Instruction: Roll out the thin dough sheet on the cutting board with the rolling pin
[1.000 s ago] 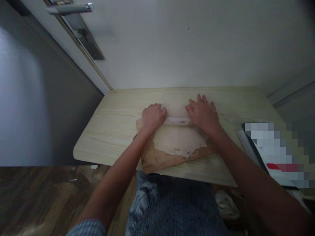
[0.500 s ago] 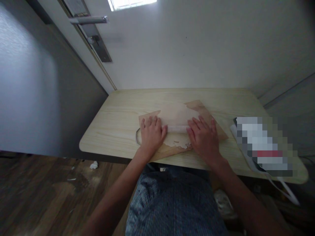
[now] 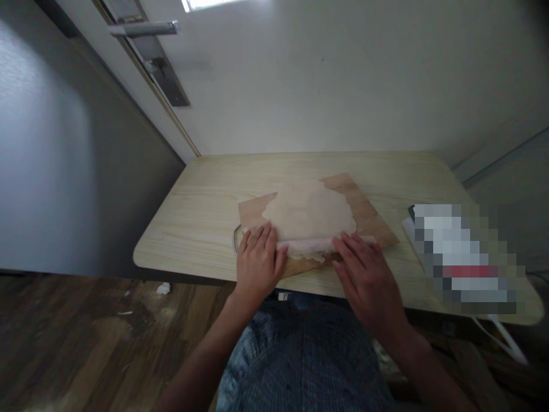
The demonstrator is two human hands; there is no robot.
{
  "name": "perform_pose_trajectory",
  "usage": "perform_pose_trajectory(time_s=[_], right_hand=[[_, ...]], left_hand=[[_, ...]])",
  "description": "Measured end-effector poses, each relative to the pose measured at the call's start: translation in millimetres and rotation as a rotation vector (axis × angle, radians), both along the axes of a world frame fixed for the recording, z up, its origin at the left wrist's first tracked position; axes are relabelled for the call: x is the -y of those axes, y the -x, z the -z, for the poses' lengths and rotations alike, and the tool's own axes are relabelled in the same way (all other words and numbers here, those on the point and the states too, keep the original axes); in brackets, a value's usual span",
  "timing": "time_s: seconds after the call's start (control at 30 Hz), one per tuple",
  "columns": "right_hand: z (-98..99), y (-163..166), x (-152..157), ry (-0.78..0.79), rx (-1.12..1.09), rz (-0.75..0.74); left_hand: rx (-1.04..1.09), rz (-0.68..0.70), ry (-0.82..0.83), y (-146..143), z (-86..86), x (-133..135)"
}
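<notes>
A pale rolling pin (image 3: 311, 246) lies crosswise on a thin, uneven sheet of dough (image 3: 311, 209). Beneath the dough is a wooden cutting board (image 3: 362, 206), set at an angle, with a metal loop handle at its left. My left hand (image 3: 259, 257) rests on the pin's left end, fingers stretched forward and thumb pointing inward. Over the right part of the pin, my right hand (image 3: 364, 269) lies with its fingers extended, and the pin's right end shows just past the fingertips. Both hands press from above rather than wrapping round it.
The board lies on a light wood-grain table (image 3: 184, 217) with rounded corners. A blurred-out object (image 3: 463, 252) sits on the table's right side, with a white cable (image 3: 508, 340) hanging below. Behind stands a white door with a metal handle (image 3: 146, 28). Scraps (image 3: 163, 288) litter the floor.
Both hands and the rolling pin have moved toward my body, to the near part of the dough. More of the dough's surface shows beyond them. The view has shifted slightly.
</notes>
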State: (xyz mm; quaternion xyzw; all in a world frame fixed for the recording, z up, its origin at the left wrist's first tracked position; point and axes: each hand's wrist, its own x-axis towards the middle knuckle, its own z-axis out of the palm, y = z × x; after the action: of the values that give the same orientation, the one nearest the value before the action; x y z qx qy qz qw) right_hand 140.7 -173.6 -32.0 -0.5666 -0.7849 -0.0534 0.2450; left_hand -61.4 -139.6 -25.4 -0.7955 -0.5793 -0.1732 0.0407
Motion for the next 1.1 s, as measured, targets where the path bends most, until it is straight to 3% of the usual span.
perform_pose_trajectory(time_s=[0.47,0.83,1.1], right_hand=[[-7.2,5.6,-68.9,0.047,0.12,0.04],[-14.9,13.2,-122.9,0.165,0.098,0.153],[-16.6,13.6,-116.0,0.177,0.114,0.142]], left_hand=[[-0.1,-0.077,0.09,-6.8,-12.3,-48.0],[-0.01,-0.105,0.256,-5.2,-17.4,-116.3],[-0.04,-0.077,0.273,-3.5,-18.4,-112.2]])
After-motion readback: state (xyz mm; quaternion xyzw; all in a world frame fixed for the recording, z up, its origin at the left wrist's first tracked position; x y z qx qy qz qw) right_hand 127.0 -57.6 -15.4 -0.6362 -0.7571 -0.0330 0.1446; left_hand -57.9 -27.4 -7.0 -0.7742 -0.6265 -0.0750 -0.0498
